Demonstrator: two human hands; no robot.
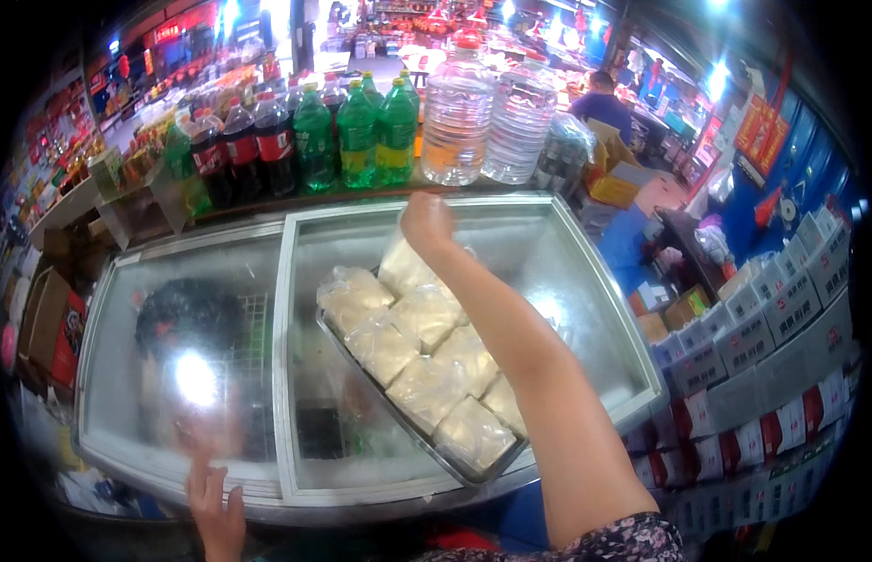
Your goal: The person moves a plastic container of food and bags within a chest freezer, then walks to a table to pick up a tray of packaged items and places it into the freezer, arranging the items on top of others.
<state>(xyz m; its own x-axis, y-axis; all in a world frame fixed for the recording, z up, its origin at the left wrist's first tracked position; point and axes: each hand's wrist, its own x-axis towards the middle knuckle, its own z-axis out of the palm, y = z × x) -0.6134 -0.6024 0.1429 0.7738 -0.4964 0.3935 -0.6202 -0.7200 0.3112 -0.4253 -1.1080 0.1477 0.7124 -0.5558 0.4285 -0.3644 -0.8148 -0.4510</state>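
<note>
My right hand is closed in a fist over the far end of a metal tray. It grips the top of a clear plastic bag that holds a pale block. Several more pale, tofu-like blocks in clear bags lie in rows in the tray, some behind my forearm. The tray rests at an angle on the right glass lid of a chest freezer. At the freezer's near left edge is my left hand, fingers apart and holding nothing, with its fingertips at the frame of the left lid.
Behind the freezer stand cola bottles, green soda bottles and two large clear jugs. Stacked cartons line the right side. An open cardboard box is at the left. A person is farther back.
</note>
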